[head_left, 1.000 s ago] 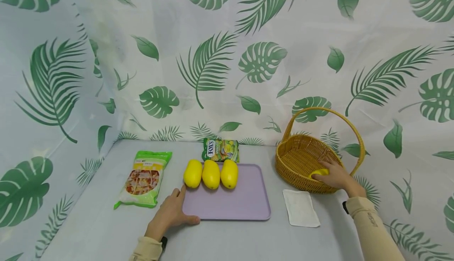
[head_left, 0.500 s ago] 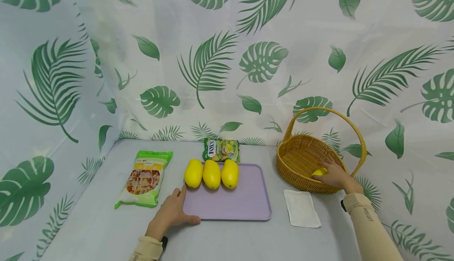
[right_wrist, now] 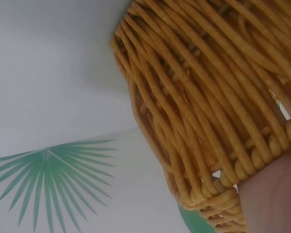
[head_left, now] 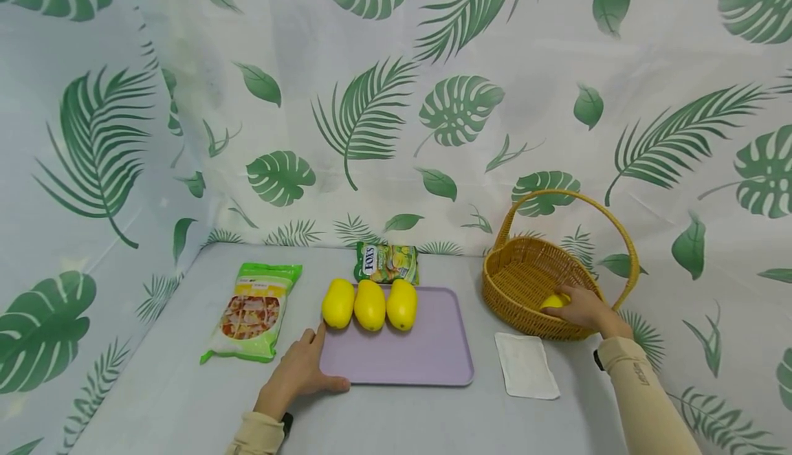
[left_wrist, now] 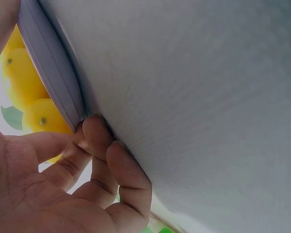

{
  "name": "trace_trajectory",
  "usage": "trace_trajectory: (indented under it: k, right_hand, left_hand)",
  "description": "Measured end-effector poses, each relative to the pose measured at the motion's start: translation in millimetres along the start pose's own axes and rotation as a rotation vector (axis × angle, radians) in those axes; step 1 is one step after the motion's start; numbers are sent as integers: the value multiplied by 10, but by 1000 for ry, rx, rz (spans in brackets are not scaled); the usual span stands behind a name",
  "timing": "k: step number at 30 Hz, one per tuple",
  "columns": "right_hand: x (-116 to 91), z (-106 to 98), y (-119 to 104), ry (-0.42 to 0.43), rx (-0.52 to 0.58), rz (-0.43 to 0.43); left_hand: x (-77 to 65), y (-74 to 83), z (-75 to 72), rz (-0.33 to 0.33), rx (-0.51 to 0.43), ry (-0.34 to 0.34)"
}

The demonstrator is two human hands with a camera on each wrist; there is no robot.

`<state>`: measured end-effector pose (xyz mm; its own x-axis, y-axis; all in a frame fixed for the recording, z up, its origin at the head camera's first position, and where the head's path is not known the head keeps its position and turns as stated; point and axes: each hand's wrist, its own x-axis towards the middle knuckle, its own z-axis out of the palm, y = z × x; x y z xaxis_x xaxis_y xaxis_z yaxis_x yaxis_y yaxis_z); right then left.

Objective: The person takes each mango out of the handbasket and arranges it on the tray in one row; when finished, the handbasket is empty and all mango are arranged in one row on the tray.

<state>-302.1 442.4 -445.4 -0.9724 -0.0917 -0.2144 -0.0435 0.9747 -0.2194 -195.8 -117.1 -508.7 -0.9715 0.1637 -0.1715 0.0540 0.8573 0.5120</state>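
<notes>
A lilac tray (head_left: 427,352) lies on the table with three yellow mangoes (head_left: 370,305) in a row along its back left edge. My left hand (head_left: 303,365) is spread at the tray's front left corner, thumb at the front edge and fingertips at the left side. In the left wrist view its fingers (left_wrist: 128,179) bend loosely beside the tray rim (left_wrist: 56,73). On the right, my right hand (head_left: 584,309) reaches over the near rim of a wicker basket (head_left: 526,273) and grips another yellow mango (head_left: 553,301), mostly covered by the fingers.
A green-and-white food bag (head_left: 250,312) lies left of the tray. Behind the tray is a green FOX'S candy bag (head_left: 386,262). A flat white packet (head_left: 526,365) lies before the basket, whose tall handle (head_left: 621,235) arches over it. Leaf-printed cloth hangs behind.
The right hand has shifted very slightly within the basket, mango still in its fingers. The left hand and the tray have stayed in place.
</notes>
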Motion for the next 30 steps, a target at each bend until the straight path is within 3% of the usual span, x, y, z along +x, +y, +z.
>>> trace_trajectory:
  k: [15,30]
  right_hand:
    - [-57,-24,-65,106,19,-52]
    - [-141,-242,-502,198,66,-140]
  left_hand:
    - [-10,18,-5,0,-9,-2]
    - [-8,-3,4,7,-3,-4]
